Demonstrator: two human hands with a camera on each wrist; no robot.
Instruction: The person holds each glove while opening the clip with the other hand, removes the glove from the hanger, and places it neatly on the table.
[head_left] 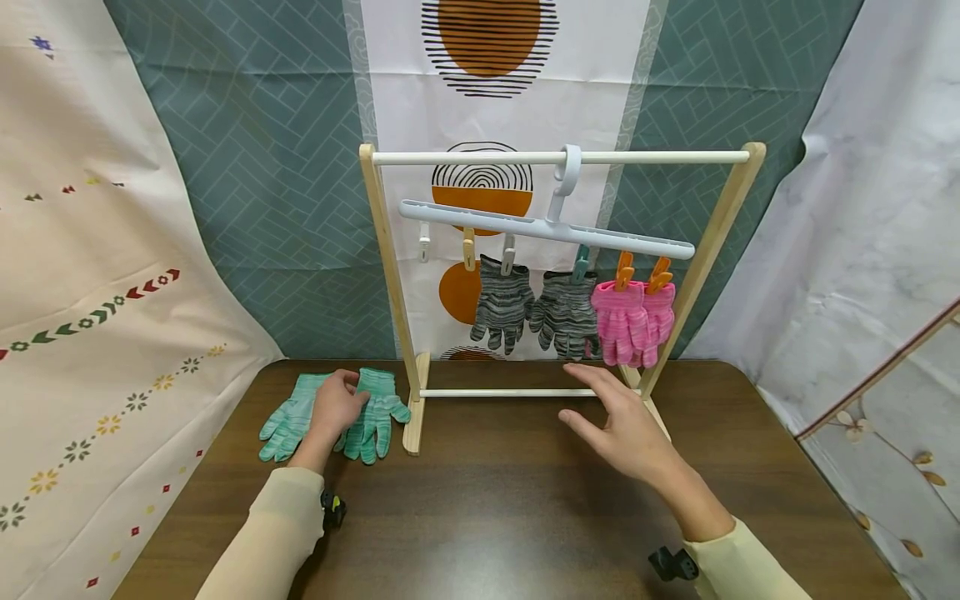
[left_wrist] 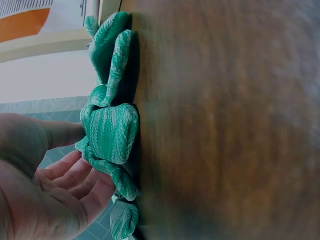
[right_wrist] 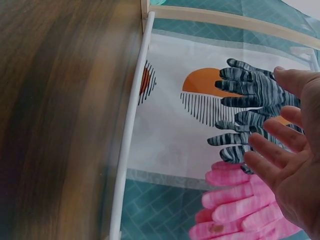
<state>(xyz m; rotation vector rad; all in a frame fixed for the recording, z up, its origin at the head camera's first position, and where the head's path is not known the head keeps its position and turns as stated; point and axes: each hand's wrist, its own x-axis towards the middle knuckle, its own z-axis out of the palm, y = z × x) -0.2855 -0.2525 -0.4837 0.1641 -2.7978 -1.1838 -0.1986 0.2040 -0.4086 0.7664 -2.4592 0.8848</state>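
On the left of the table lie two green knit gloves, a left one (head_left: 294,419) and a right one (head_left: 377,412). My left hand (head_left: 337,408) is between them, thumb at the right glove's edge; in the left wrist view its thumb and fingers are spread apart beside the green fabric (left_wrist: 111,132). My right hand (head_left: 628,433) is held in the air with fingers extended, below the hanging gloves. Two grey striped gloves (head_left: 504,302) and a pair of pink gloves (head_left: 632,323) hang from clips on a pale hanger (head_left: 540,227). The right hand partly covers the grey gloves in the right wrist view.
A wooden rack (head_left: 393,275) with white rods stands at the back of the brown table (head_left: 480,517). The hanger tilts down to the right. A white clip (head_left: 424,242) and a beige clip (head_left: 469,249) hang at its left without gloves. Patterned cloths surround the table.
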